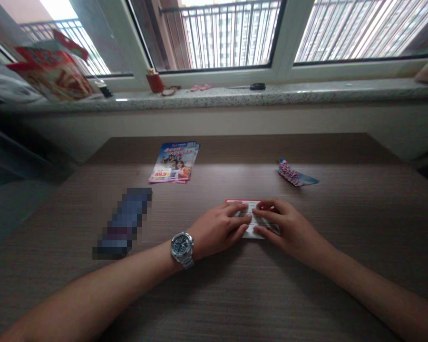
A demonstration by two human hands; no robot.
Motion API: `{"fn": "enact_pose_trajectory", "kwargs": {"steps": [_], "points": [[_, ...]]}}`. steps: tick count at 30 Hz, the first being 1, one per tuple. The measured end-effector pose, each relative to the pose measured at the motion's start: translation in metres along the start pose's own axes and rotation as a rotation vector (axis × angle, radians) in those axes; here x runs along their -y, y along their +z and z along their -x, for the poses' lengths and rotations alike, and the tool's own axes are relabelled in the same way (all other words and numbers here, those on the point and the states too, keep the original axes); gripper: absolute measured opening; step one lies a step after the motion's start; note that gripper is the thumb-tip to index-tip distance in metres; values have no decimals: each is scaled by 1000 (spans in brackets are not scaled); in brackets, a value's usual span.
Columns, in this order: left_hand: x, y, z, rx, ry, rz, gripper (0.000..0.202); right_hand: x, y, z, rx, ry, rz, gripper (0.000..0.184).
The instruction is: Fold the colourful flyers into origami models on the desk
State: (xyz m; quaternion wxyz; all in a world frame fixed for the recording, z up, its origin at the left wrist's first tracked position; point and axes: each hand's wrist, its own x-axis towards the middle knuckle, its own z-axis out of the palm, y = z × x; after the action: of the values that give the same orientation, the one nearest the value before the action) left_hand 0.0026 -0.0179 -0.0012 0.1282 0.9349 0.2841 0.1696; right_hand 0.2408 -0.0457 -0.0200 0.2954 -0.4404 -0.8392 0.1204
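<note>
A small folded sheet of paper [251, 219], white with a red edge, lies flat on the brown wooden table [306, 285]. My left hand [219, 228], with a metal watch on its wrist, presses on the paper's left part with its fingers held together. My right hand [283, 227] presses on the paper's right part, fingertips close to those of the left. Both hands cover most of the sheet.
A stack of colourful flyers [174, 161] lies at the back left of the table. A folded paper piece [296, 175] sits at the back right. A blurred-out dark object [123, 223] lies to the left. On the window sill [306, 92] stand a red cup [154, 81], scissors [255, 86] and red bags [53, 71].
</note>
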Motion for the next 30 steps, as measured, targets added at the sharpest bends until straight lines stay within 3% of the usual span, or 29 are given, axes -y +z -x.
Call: {"fn": "enact_pose_trajectory", "kwargs": {"steps": [18,24,30], "points": [[2,2,3,44,10,-67,33,5,-4,2,115,-93,238,37],[6,4,3,44,34,-71,34,-5,-4,8,145,-84,218,40],[18,-4,7,132,84,-47,42,-22,-12,12,235,-131,149,56]]}}
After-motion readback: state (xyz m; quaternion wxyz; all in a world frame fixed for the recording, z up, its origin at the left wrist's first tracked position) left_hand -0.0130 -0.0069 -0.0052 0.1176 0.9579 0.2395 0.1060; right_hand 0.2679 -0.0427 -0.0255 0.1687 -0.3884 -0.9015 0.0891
